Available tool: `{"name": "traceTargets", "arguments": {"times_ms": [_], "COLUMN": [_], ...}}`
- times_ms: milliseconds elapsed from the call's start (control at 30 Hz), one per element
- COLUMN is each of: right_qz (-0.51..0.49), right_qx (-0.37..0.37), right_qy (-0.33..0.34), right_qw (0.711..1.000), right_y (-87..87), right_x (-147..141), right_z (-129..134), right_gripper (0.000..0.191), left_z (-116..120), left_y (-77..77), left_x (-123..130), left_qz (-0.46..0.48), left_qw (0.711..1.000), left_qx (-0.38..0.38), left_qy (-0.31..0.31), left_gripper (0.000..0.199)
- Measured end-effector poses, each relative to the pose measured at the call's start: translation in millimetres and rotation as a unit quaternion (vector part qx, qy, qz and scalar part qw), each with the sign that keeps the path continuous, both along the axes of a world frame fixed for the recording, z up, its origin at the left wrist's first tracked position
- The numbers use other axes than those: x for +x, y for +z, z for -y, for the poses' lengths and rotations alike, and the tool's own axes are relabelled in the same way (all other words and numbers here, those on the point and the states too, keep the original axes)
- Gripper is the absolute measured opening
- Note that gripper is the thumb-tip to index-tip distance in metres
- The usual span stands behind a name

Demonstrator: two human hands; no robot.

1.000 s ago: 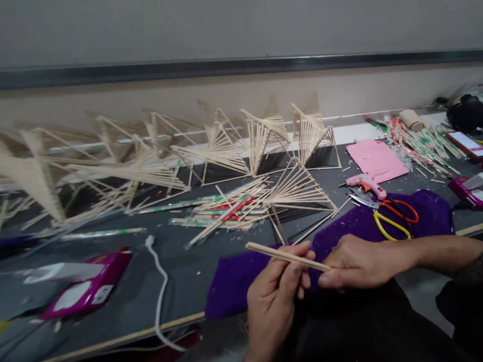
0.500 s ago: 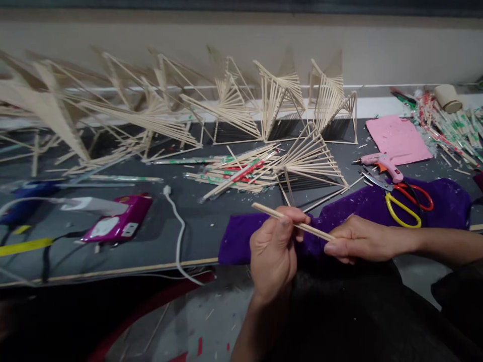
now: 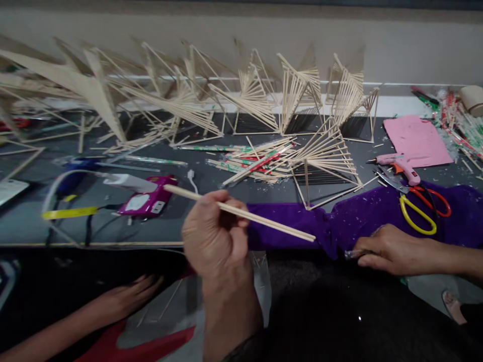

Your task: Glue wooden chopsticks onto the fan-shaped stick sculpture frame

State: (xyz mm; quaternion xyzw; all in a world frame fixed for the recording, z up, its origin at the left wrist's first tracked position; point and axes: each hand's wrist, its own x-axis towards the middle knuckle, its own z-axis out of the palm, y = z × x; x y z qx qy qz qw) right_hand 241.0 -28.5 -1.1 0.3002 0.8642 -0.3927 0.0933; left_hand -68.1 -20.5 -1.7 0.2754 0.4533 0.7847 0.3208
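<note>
My left hand [image 3: 215, 234] is closed around a pair of wooden chopsticks [image 3: 275, 224], which slant down to the right above the table's front edge. Between the closed fingers of my right hand [image 3: 390, 249] is a crumpled clear plastic wrapper [image 3: 352, 254], close to the purple cloth [image 3: 354, 216]. Behind the chopsticks, a fanned frame of wooden sticks [image 3: 328, 156] stands on the grey table. Beside it lies a pile of chopsticks [image 3: 252, 168], some of them in printed wrappers.
Several stick frames [image 3: 302, 95] line the wall. To the right are scissors [image 3: 418, 213], a pink glue gun [image 3: 400, 166] and a pink sheet [image 3: 415, 138]. At left lie a magenta box with cables [image 3: 149, 201] and a blue glue gun [image 3: 77, 173]. A co-worker's hand [image 3: 126, 301] is at lower left.
My hands have parted: the left moved left with the chopsticks, and the right moved right holding the wrapper. The view has shifted left, and a co-worker's arm has come in.
</note>
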Motion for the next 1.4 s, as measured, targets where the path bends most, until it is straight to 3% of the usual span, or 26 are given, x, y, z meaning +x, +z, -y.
{"name": "traceTargets", "arguments": {"times_ms": [100,167,267,333,433,533,600,667,833,967,1100,1200,1400], "right_qz": [0.003,-0.046,-0.180,-0.234,-0.198,-0.096,-0.055,-0.058,-0.156,-0.171,-0.132,-0.153,-0.188], "right_qx": [0.061,0.088,0.109,0.105,0.038,-0.016,0.009,0.045,0.074,0.074,0.038,0.018,0.110], "right_qy": [0.059,0.068,-0.002,-0.052,-0.061,0.012,0.050,0.053,-0.014,-0.035,-0.085,-0.079,-0.083], "right_qw": [0.996,0.993,0.978,0.965,0.977,0.995,0.997,0.996,0.985,0.982,0.987,0.985,0.972], "right_y": [7.2,9.7,10.4,11.2,16.5,25.9,30.9,32.0,18.2,7.3,7.2,12.8,21.5], "right_x": [-5,-7,-10,-18,-32,-40,-39,-35,-36,-46,-47,-40,-16], "right_z": [0,-4,-15,-22,-28,-25,-23,-23,-30,-33,-33,-35,-44], "right_gripper": [0.043,0.043,0.028,0.029,0.028,0.038,0.060,0.068,0.032,0.018,0.014,0.018,0.022], "left_z": [-11,-14,-12,-9,-5,-1,1,3,7,7,6,8,12], "left_y": [-7.5,-10.0,-11.1,-10.9,-10.3,-10.4,-11.2,-12.5,-15.5,-15.9,-17.4,-19.3,-11.5], "left_x": [20,27,34,41,51,52,48,45,53,63,62,59,48], "left_qz": [-0.013,-0.031,-0.045,-0.051,-0.064,-0.069,-0.070,-0.072,-0.082,-0.090,-0.081,-0.065,0.015], "left_qw": [1.000,0.999,0.997,0.996,0.995,0.995,0.995,0.994,0.988,0.988,0.988,0.988,0.992], "left_qx": [-0.019,-0.030,-0.050,-0.058,-0.062,-0.060,-0.063,-0.075,-0.095,-0.094,-0.095,-0.101,-0.070], "left_qy": [-0.002,-0.006,-0.023,-0.037,-0.051,-0.046,-0.041,-0.046,-0.091,-0.086,-0.086,-0.100,-0.102], "left_gripper": [0.034,0.030,0.032,0.036,0.040,0.040,0.040,0.038,0.036,0.036,0.036,0.039,0.038]}}
